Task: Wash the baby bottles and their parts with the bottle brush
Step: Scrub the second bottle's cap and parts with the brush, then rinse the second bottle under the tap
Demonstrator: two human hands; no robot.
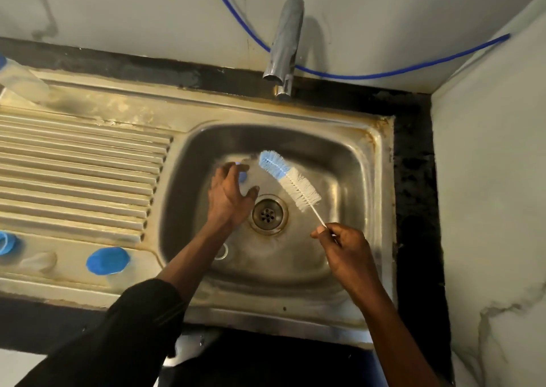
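Observation:
My right hand (344, 249) grips the thin white handle of the bottle brush (291, 180), whose blue-and-white bristle head points up-left over the sink basin (339, 165). My left hand (229, 193) is low in the basin left of the drain, fingers curled around a small blurred blue-and-clear bottle part (243, 177). A clear ring (222, 252) lies on the basin floor by my left forearm. A bottle with a blue cap (107, 261) lies on the drainboard at the front left.
The tap (285, 44) hangs over the back of the basin, no water running. A clear bottle (23, 79) lies at the drainboard's far left corner. A blue part (7, 242) and a clear teat (40, 261) sit near the front left. A wall closes the right side.

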